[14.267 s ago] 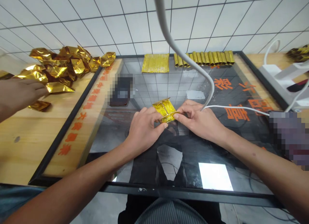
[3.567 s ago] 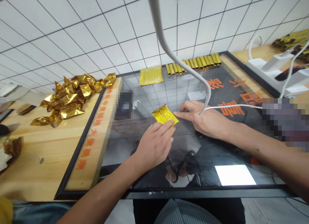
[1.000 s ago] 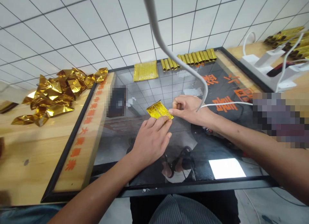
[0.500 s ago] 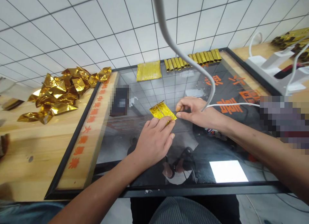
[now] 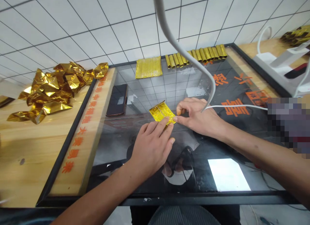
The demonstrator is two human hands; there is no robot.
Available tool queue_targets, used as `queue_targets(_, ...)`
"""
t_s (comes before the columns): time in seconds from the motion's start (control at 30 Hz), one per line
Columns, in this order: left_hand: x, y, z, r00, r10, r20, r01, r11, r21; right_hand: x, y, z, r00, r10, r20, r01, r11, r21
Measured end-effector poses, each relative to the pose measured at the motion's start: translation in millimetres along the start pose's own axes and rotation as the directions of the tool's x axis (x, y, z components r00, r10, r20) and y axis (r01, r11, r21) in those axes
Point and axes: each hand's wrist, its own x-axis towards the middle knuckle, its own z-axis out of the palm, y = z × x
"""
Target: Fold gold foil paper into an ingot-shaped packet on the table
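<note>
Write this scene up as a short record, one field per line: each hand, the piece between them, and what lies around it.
Left hand: fingertips on the near part of the gold foil piece
Right hand: thumb at the piece's right corner, other fingers curled
Piece: gold, a line running across it, lying on the dark glass top
Far edge: flat gold sheet, then a row of gold tubes to its right
Left side: phone on the glass; heap of gold foil shapes on wood
Right side: white power strip
</note>
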Motion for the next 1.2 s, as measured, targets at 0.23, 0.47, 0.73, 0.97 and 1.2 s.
queue_targets(0.23, 2.2, 1.3, 0.3, 1.0, -0.001, 0.018, 0.001, 1.0, 0.014, 6.9, -7.4, 5.2, 0.996, 0.086, -0.024, -0.087, 0.995, -0.044)
queue_targets(0.47, 1.1, -0.9, 0.5, 1.0, 0.017, 0.008, -0.017, 1.0, 0.019, 9.4, -14.2, 5.2, 0.991, 0.123, -0.054, -0.124, 0.992, -0.026)
queue_targets(0.73, -2.7, -6.7, 3.9, 1.0, 0.02, 0.014, -0.02, 1.0, -0.021, 1.9, -3.5, 11.5, 0.997, 0.006, -0.071, -0.015, 0.992, -0.126)
queue_targets(0.97, -21.9, -27.0, -5.0, 0.995, 0.05, 0.088, -0.05, 0.999, -0.009, 2.0, 1.0, 14.4, 0.997, -0.038, -0.063, 0.028, 0.988, -0.152)
queue_targets(1.2, -37.1, -35.3, -9.9, 0.987, 0.061, 0.146, -0.061, 0.998, -0.003, 2.8, -1.0, 11.1, 1.0, -0.009, -0.025, 0.006, 0.99, -0.142)
